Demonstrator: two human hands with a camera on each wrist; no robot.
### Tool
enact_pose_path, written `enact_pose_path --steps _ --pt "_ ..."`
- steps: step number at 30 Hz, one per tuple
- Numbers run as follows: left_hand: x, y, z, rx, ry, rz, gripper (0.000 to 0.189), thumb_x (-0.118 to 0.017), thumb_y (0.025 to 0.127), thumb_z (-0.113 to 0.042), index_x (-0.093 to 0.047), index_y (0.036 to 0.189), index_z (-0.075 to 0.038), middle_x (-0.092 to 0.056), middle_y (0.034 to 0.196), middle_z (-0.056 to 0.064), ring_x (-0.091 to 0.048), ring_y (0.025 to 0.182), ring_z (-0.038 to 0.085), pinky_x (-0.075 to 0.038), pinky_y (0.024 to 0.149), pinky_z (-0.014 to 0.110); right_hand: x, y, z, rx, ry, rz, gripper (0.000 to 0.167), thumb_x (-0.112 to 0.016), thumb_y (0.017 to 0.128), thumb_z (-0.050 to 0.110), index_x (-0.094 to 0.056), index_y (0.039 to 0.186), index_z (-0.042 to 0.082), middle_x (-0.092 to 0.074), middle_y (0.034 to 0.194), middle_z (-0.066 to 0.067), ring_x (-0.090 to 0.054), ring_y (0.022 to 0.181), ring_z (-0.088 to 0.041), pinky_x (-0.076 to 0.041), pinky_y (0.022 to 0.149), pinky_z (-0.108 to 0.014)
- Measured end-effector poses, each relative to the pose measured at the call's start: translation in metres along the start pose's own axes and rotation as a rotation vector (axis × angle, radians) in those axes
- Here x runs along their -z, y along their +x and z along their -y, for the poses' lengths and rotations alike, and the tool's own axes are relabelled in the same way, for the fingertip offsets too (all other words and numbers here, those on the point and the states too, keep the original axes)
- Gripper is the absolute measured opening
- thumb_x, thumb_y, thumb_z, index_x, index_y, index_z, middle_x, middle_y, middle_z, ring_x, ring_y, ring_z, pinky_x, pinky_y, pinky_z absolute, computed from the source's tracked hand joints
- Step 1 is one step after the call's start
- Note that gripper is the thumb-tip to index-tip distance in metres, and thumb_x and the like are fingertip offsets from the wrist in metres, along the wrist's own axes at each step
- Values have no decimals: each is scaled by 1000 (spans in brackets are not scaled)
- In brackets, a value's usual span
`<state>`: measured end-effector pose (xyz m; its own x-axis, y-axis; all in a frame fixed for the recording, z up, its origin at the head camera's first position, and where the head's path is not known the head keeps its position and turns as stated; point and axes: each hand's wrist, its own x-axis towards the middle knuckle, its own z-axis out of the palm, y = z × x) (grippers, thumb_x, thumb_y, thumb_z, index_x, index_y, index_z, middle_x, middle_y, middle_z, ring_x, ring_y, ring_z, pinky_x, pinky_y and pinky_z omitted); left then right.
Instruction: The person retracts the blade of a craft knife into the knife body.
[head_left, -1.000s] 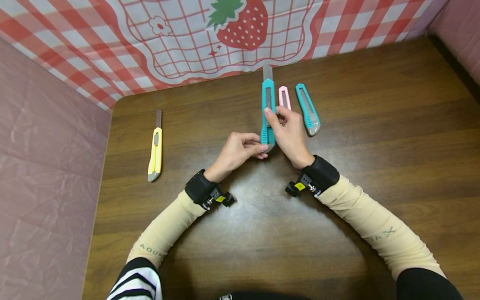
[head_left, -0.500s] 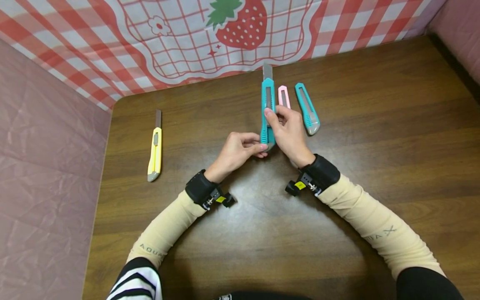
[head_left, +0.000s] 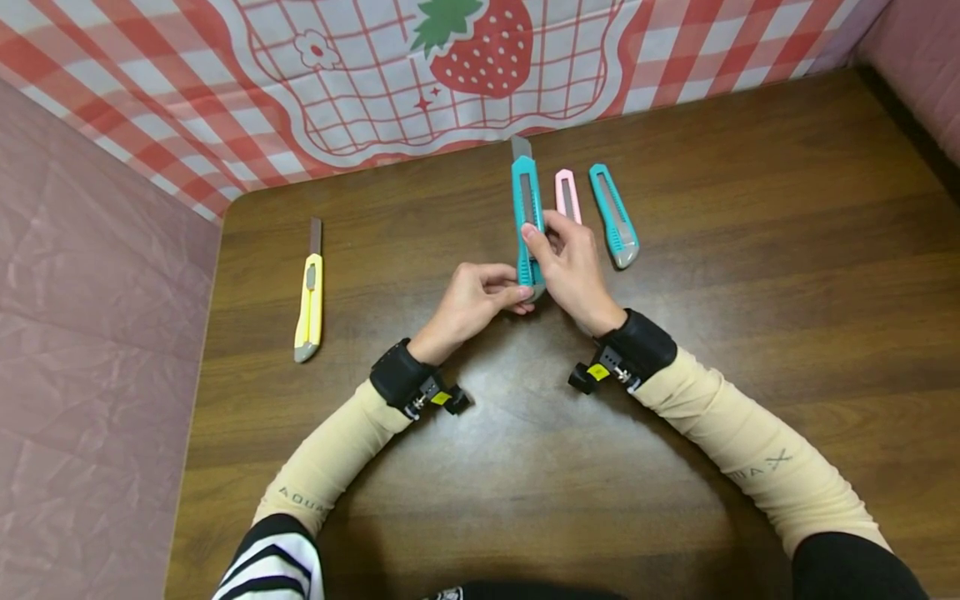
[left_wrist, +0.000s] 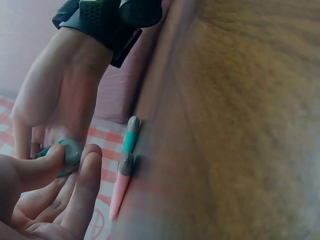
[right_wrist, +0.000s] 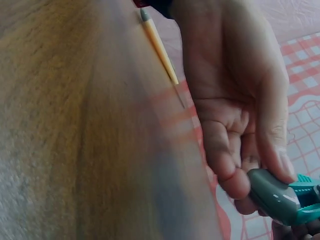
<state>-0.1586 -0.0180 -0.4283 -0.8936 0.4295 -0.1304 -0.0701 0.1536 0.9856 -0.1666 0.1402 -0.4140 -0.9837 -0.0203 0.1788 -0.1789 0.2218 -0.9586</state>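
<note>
Fingers of the left hand (head_left: 476, 303) pinch the teal cutter (head_left: 528, 196) by its end (right_wrist: 272, 196), the right hand (head_left: 573, 268) gripping midway (blade (head_left: 521, 148) pointing away), likely for steadiness.

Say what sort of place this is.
Probably a draped-off indoor work corner: a wooden table, a strawberry-print checked cloth hanging behind it, and a plain pink sheet along its left side.

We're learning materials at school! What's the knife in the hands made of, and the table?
The teal body looks like plastic: even colour, moulded ridges, smooth elsewhere. The blade seems metal: flat, smooth, grey. The table looks like shiny wood, with brown grain, but could be printed.
</note>
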Motion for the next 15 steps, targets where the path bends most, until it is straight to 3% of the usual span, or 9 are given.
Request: enact_pose_path --steps 6,15 --pt "1 0 -1 -9 -25 0 22 -67 91 -1 -67 109 12 -71 96 33 -72 71 13 -65 77 41 -1 0 -2 -11 62 -15 26 -57 101 23 -62 98 -3 -51 74 -4 -48 65 -6 -37 56 -16" --pt "5 0 -1 -56 -11 -9 22 -66 91 0 -67 110 12 -71 95 33 -72 72 14 -65 75 37 0 4 -1 -71 113 -44 32 -58 100 24 -63 104 -7 -60 89 -5 -61 79 -2 -53 70 -14"
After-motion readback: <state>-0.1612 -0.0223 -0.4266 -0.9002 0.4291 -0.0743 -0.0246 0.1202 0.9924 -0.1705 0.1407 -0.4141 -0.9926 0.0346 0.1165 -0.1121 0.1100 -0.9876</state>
